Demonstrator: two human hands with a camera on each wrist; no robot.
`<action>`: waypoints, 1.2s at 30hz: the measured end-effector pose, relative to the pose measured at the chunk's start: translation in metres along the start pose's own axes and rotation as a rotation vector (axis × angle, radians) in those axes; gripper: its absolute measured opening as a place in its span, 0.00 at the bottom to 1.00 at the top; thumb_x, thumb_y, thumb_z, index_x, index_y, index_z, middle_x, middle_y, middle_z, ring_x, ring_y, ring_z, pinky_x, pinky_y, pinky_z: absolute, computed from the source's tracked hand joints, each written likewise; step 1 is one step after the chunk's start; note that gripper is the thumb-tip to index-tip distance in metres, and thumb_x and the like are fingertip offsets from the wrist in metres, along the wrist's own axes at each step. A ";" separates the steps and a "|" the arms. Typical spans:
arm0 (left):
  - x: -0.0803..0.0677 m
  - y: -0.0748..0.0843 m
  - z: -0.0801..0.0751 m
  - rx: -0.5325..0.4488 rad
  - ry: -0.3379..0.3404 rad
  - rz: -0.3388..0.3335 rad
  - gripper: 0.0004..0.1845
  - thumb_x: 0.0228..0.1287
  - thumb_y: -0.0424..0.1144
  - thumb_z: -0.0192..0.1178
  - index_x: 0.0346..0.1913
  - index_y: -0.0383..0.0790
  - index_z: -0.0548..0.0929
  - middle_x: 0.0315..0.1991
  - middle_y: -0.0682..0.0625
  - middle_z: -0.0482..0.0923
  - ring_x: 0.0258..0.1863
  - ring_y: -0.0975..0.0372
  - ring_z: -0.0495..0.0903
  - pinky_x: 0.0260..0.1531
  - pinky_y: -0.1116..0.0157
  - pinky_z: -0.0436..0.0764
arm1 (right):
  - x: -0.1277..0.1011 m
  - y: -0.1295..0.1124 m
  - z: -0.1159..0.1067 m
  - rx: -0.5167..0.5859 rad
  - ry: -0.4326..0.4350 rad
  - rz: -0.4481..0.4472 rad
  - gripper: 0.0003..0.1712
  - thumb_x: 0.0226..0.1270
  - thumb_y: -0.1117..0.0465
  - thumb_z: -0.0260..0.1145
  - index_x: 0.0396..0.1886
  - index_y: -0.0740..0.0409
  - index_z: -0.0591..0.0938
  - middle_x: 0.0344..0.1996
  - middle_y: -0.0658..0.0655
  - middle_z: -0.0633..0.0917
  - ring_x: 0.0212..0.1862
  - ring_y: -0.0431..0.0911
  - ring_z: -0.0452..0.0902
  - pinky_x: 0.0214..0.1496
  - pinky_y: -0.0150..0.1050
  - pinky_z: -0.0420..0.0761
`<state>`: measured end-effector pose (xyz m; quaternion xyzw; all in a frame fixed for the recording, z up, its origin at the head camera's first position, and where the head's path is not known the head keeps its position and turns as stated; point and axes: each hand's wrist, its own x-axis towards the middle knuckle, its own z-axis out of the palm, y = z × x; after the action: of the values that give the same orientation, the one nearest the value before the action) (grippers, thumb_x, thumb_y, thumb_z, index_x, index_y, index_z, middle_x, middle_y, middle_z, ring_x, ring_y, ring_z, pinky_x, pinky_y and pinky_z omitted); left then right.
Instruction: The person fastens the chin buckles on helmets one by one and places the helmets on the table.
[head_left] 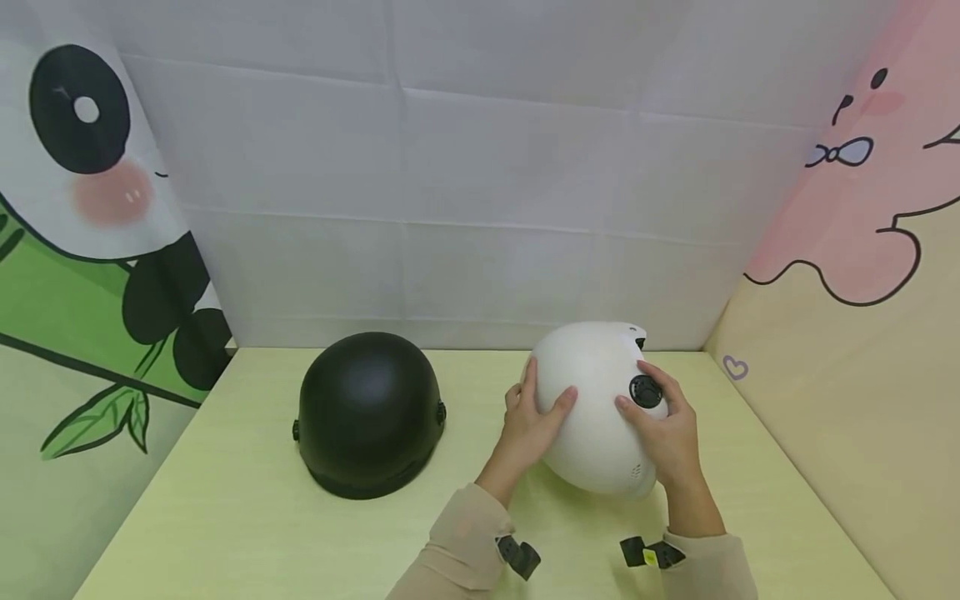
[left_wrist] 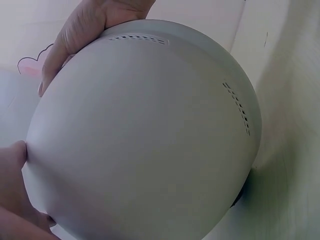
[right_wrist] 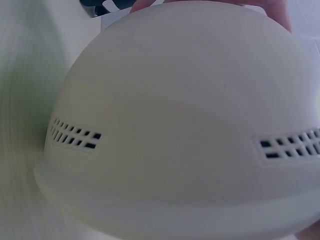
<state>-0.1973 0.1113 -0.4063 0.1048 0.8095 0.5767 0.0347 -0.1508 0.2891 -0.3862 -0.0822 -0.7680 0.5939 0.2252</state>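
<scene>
A white helmet (head_left: 592, 442) sits tilted on the pale green table (head_left: 225, 517), right of centre. My left hand (head_left: 532, 417) grips its left side, thumb lying on the shell. My right hand (head_left: 663, 425) holds the right side, with its fingers around a black round knob (head_left: 645, 391). The left wrist view is filled by the white helmet (left_wrist: 150, 140), dome towards the camera, with right hand fingers (left_wrist: 75, 35) over its top edge. In the right wrist view the white helmet (right_wrist: 190, 110) shows its rim and two rows of vent slots (right_wrist: 75, 135).
A black helmet (head_left: 367, 412) rests dome-up on the table to the left, about a hand's width from my left hand. Cloth walls close in the table: a panda print (head_left: 82, 208) on the left, grey behind, pink and beige (head_left: 862, 250) on the right.
</scene>
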 end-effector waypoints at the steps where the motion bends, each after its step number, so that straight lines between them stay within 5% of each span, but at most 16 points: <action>1: 0.000 0.000 0.000 0.008 0.006 0.002 0.45 0.51 0.72 0.47 0.70 0.65 0.43 0.64 0.39 0.49 0.54 0.36 0.61 0.38 0.38 0.68 | 0.000 0.000 0.000 0.011 0.003 0.012 0.35 0.51 0.58 0.71 0.61 0.43 0.70 0.58 0.53 0.67 0.54 0.55 0.65 0.46 0.61 0.68; 24: -0.002 0.004 0.008 0.074 0.097 0.048 0.40 0.50 0.72 0.48 0.68 0.70 0.51 0.66 0.44 0.45 0.59 0.45 0.52 0.40 0.34 0.63 | 0.002 0.009 -0.006 0.236 0.050 0.127 0.34 0.54 0.58 0.70 0.61 0.44 0.70 0.60 0.52 0.64 0.55 0.56 0.63 0.47 0.58 0.68; 36: 0.000 -0.005 0.011 0.062 0.097 0.102 0.39 0.53 0.70 0.47 0.68 0.70 0.51 0.67 0.48 0.43 0.61 0.47 0.49 0.42 0.36 0.61 | 0.004 0.010 -0.008 0.257 0.075 0.144 0.33 0.54 0.59 0.69 0.61 0.44 0.70 0.59 0.51 0.65 0.54 0.53 0.65 0.42 0.43 0.75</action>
<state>-0.1957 0.1202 -0.4146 0.1189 0.8213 0.5568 -0.0371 -0.1529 0.3004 -0.3935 -0.1294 -0.6690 0.6983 0.2192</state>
